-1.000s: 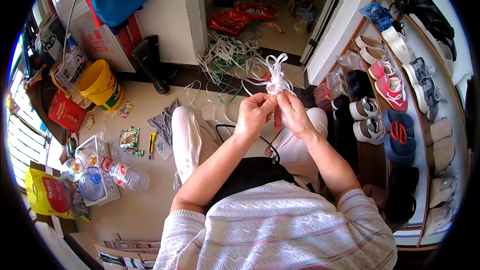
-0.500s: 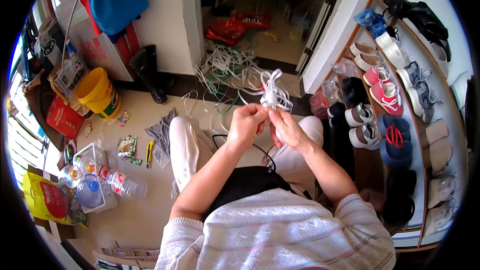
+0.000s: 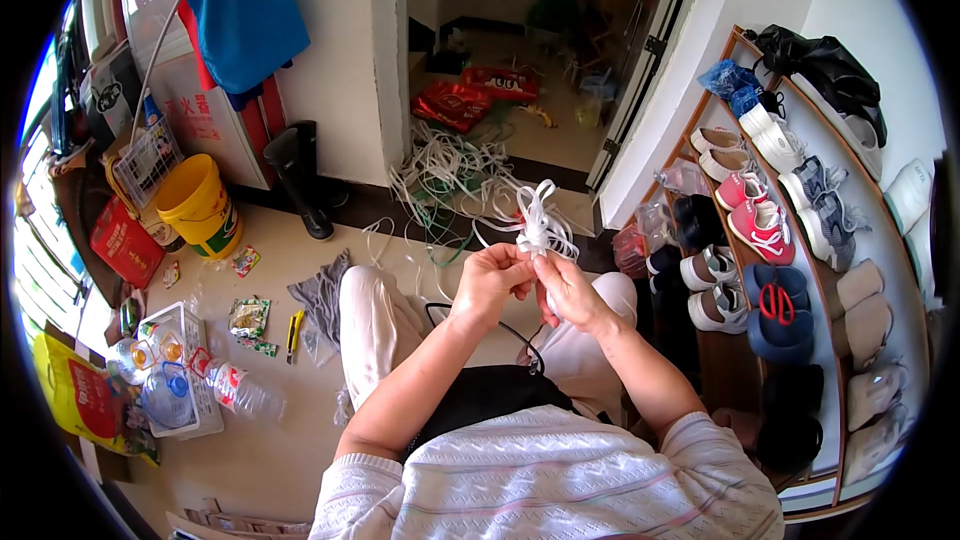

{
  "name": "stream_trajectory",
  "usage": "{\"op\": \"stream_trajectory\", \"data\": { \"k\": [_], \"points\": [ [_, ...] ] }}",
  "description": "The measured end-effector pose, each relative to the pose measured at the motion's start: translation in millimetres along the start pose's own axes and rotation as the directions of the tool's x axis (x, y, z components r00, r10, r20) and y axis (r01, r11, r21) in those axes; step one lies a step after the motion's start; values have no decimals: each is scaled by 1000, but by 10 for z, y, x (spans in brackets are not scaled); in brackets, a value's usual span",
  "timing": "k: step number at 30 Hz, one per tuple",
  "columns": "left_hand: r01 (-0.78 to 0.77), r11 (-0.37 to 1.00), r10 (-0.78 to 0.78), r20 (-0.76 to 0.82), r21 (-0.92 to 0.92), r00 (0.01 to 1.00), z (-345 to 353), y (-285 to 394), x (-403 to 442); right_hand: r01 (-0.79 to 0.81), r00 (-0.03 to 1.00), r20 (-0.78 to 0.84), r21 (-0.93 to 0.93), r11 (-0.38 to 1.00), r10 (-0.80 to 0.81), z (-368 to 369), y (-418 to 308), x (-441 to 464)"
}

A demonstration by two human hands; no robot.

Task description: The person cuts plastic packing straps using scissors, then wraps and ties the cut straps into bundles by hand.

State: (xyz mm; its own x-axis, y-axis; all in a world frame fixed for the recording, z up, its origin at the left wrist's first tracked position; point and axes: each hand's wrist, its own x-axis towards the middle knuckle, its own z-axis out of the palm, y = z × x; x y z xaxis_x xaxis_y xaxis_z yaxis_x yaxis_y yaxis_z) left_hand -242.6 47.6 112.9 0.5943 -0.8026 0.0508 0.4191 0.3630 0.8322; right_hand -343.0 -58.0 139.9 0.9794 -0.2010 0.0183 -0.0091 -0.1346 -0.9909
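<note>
Both hands meet in front of my knees at a looped bundle of white plastic strap (image 3: 537, 225). My left hand (image 3: 493, 282) pinches the base of the bundle with thumb and forefinger. From the other side, my right hand (image 3: 572, 290) grips the same base, its thumb close to the left thumb. The loops stand up above my fingertips. Just beyond lies a tangled heap of white and green strap (image 3: 450, 170) in the doorway, with loose strands trailing toward my knees. The strap ends inside my fingers are hidden.
Shoes fill the wooden rack (image 3: 832, 380) on the right. At left are a yellow bucket (image 3: 200, 208), black boots (image 3: 300, 180), a white basket of plastic bottles (image 3: 205, 410) and a yellow utility knife (image 3: 294, 336). Red bags (image 3: 452, 105) lie past the doorway.
The head view has tilted up a little, so the scene sits lower in the picture. Both hands keep their hold on the white strap bundle, with hardly any shift between them.
</note>
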Motion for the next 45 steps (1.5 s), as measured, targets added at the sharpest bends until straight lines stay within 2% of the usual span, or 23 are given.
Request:
{"op": "stream_trajectory", "data": {
  "k": [4, 7, 10, 13, 19, 22, 25, 27, 31, 34, 35, 37, 40, 43, 45],
  "points": [
    [72, 988, -70, 19, -140, 997, -21, -18, 11, -54, 998, -10, 43, 998, 55, -12, 16, -10],
    [-18, 997, 8, 143, 71, 990, -51, -24, 28, -78, 997, -4, 76, 994, 79, -78, -4, -21],
    [-91, 953, 67, 92, 290, 994, 4, 18, -60, -83, 996, -14, 99, 992, 85, -85, -29, -32],
    [-142, 896, 138, 40, 422, 990, -19, -9, -53, -74, 997, -16, 109, 991, 76, -69, -2, -15],
    [-169, 932, 165, 40, 320, 985, 17, -8, -33, -89, 996, 5, 130, 988, 89, -54, -91, -32],
    [-208, 913, 178, 116, 352, 977, -24, -3, -21, -101, 994, 45, 162, 982, 95, -110, -118, -40],
    [-380, 879, 336, 191, 288, 922, 9, -3, -39, -88, 996, 38, 220, 972, 82, -150, -100, -66],
    [-407, 819, 354, 203, 404, 913, -24, -19, -27, -89, 996, 50, 266, 960, 78, -159, -80, -61],
    [-450, 641, 410, 218, 622, 886, 41, 52, -73, -82, 997, 32, 226, 971, 77, -117, -77, -53],
    [-299, 817, 321, 42, 493, 946, 86, 14, -68, -94, 995, 30, 191, 977, 90, -85, -33, -66],
    [-284, 818, 310, 34, 500, 950, 75, -4, -63, -96, 995, 32, 186, 978, 92, -77, -24, -72],
    [-261, 815, 293, 21, 517, 956, 32, -38, -35, -88, 996, 31, 191, 978, 83, -74, -25, -82],
    [-358, 826, 321, 157, 436, 934, 5, -44, -47, -60, 998, 32, 254, 965, 53, -90, -73, -107],
    [-464, 655, 442, 196, 597, 876, 44, 5, -65, -55, 998, 38, 272, 961, 46, -80, -85, -106],
    [-441, 643, 448, 160, 626, 880, 85, 36, -89, -27, 999, 39, 262, 965, 17, -70, -84, -99]
  ]
}}
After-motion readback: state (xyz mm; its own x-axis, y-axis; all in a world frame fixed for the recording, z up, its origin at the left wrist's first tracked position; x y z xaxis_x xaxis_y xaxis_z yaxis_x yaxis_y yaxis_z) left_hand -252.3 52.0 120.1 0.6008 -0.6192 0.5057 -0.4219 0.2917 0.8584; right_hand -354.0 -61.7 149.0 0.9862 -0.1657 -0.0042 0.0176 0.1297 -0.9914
